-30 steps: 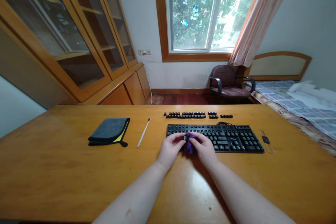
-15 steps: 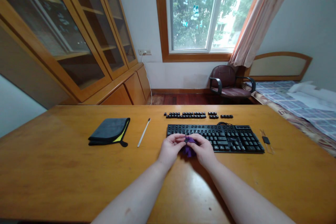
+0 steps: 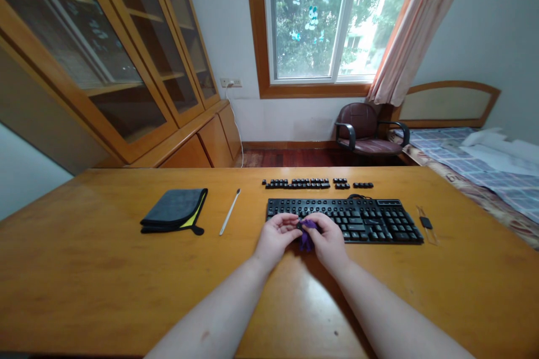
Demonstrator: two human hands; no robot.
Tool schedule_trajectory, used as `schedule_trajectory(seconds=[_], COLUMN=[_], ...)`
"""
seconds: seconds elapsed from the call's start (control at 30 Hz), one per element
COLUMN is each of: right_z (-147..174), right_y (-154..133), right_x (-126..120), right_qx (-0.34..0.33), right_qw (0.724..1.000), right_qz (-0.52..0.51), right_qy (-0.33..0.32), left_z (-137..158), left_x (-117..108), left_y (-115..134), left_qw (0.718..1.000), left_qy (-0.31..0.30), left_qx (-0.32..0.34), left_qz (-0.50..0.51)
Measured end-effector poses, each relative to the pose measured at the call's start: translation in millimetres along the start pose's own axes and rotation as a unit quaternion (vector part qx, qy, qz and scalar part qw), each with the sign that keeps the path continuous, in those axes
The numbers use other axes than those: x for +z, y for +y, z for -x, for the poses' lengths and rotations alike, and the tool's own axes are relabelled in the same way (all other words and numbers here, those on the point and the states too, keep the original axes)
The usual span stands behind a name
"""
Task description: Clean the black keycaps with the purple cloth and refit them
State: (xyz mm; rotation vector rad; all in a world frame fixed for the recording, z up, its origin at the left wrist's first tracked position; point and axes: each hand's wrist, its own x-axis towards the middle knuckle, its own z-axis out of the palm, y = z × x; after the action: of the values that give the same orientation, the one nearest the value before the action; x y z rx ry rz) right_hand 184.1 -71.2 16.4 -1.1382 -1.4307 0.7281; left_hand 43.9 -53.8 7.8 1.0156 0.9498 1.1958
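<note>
Both of my hands meet above the near left part of a black keyboard [image 3: 353,223]. My right hand [image 3: 327,238] is closed on a crumpled purple cloth [image 3: 306,243], which hangs below the fingertips. Between thumb and fingers, my left hand [image 3: 274,236] pinches a small black keycap [image 3: 299,225], mostly covered by the fingers and pressed near the cloth. Along the keyboard's top rows, bare switches show without caps. Loose black keycaps [image 3: 310,184] lie in rows behind the keyboard.
Left on the wooden desk [image 3: 126,286] lie a folded grey cloth [image 3: 172,207] with yellow lining and a thin white brush [image 3: 230,212]. A wire keycap puller [image 3: 426,223] lies right of the keyboard. An armchair [image 3: 360,123] stands beyond the desk.
My left fingertips have come slightly apart from the purple cloth, which now sits a little further right in my right hand. The view has shifted slightly.
</note>
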Motion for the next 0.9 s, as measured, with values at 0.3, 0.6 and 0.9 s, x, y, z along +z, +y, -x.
schedule_trajectory(seconds=[0.3,0.6,0.9], right_z=[-1,-2,-1], right_y=[12,16,12], right_x=[2,2,6], right_qx=[0.126,0.123,0.126], right_qw=[0.981,0.975,0.984], right_qz=[-0.136,-0.182,-0.126], right_qy=[0.065,0.040,-0.008], left_z=[-3,1,1], left_x=[-2,-1,-3], left_y=[0,1,-8], left_qw=[0.999,0.997,0.977], left_qy=[0.007,0.005,0.013], left_qx=[0.031,0.070,0.157], left_qz=[0.019,-0.020,-0.143])
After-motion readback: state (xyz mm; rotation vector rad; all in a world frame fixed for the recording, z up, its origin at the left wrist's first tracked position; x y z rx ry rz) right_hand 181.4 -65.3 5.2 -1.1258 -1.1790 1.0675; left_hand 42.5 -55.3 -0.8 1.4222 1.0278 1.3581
